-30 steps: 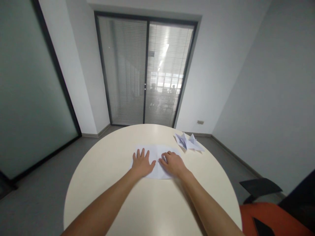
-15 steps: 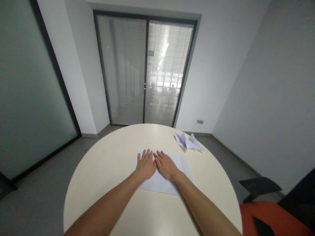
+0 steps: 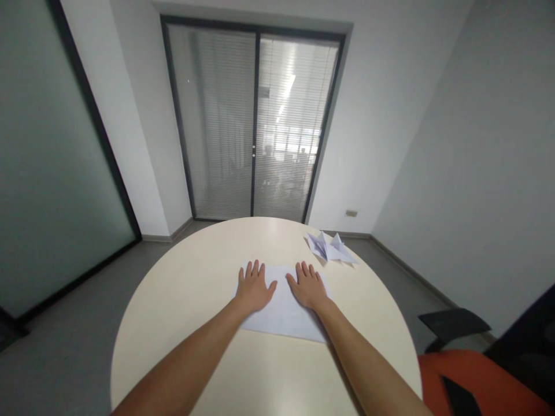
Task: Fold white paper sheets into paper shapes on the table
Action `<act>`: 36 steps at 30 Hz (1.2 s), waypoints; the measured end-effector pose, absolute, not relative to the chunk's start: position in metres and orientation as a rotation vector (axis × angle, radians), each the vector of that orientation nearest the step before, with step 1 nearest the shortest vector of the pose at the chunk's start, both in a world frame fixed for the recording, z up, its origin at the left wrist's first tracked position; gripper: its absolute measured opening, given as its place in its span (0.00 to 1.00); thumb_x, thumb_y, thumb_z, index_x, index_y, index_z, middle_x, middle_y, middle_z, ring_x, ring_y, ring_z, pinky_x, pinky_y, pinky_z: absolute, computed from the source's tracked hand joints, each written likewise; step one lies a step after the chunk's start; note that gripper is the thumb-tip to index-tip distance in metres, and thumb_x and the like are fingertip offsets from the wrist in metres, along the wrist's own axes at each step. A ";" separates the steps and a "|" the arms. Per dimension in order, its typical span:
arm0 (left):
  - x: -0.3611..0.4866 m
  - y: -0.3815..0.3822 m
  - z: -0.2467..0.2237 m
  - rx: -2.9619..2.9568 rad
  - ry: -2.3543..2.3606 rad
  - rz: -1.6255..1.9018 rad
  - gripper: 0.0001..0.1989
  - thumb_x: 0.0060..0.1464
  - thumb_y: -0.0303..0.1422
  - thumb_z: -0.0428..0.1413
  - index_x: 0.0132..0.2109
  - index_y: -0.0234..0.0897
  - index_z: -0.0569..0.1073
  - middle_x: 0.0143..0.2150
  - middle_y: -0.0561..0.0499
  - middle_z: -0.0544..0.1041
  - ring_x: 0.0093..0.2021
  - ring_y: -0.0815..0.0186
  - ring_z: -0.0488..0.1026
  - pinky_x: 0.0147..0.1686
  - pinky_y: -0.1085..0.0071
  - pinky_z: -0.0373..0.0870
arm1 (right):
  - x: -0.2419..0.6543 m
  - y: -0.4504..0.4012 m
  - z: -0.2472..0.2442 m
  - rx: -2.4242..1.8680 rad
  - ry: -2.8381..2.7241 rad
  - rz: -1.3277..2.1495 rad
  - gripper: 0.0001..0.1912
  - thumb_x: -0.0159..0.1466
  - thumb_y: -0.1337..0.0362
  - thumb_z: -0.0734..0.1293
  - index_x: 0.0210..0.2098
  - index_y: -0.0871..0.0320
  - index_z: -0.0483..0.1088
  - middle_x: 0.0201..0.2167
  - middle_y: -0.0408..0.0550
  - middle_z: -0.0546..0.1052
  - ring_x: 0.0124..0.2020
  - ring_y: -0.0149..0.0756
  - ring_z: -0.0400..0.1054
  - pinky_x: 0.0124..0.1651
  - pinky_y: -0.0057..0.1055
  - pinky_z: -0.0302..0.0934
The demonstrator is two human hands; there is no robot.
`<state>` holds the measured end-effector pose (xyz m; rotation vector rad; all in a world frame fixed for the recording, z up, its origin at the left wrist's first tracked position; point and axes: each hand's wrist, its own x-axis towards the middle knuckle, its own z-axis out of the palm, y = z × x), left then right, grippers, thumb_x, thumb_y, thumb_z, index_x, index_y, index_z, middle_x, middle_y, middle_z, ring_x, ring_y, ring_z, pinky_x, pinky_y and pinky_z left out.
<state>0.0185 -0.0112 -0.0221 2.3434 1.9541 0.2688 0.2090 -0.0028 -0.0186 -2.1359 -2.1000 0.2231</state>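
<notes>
In the head view, the white sheet of paper (image 3: 281, 319) lies on the round counter (image 3: 186, 294), the left hand (image 3: 253, 290) palm-down over its left part and the right hand (image 3: 307, 288) over its right, fingers apart on both and gripping nothing; folded white paper (image 3: 335, 252) sits beyond the right hand. Flattening seems best done with even palm pressure, working outward from the middle without dragging the sheet.

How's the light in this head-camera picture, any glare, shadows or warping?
Head view: brightest behind the right pane of the glass door; head view: soft glare on the near part of the round table; head view: dark shadow along the right forearm; head view: door frame leans, likely wide-lens distortion; head view: white paper shows little detail.
</notes>
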 end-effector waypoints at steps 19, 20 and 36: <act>0.008 0.006 -0.029 2.289 2.089 0.319 0.34 0.65 0.49 0.38 0.71 0.34 0.56 0.74 0.39 0.50 0.74 0.45 0.43 0.68 0.44 0.41 | 0.216 0.000 -0.017 -2.017 -2.234 0.226 0.39 0.71 0.42 0.49 0.73 0.59 0.46 0.74 0.53 0.45 0.74 0.51 0.35 0.71 0.48 0.33; 0.007 0.008 -0.029 2.295 2.083 0.320 0.35 0.65 0.50 0.38 0.71 0.35 0.56 0.74 0.40 0.50 0.74 0.46 0.43 0.68 0.45 0.41 | 0.220 0.002 -0.018 -2.047 -2.212 0.214 0.39 0.71 0.42 0.49 0.73 0.60 0.46 0.74 0.54 0.45 0.74 0.51 0.35 0.71 0.48 0.33; 0.013 -0.001 -0.027 2.433 1.820 0.349 0.37 0.61 0.59 0.40 0.71 0.46 0.57 0.74 0.44 0.50 0.73 0.42 0.43 0.68 0.44 0.43 | 0.211 -0.001 -0.017 -2.153 -2.084 0.227 0.42 0.69 0.41 0.48 0.73 0.62 0.44 0.74 0.55 0.43 0.74 0.55 0.33 0.70 0.54 0.31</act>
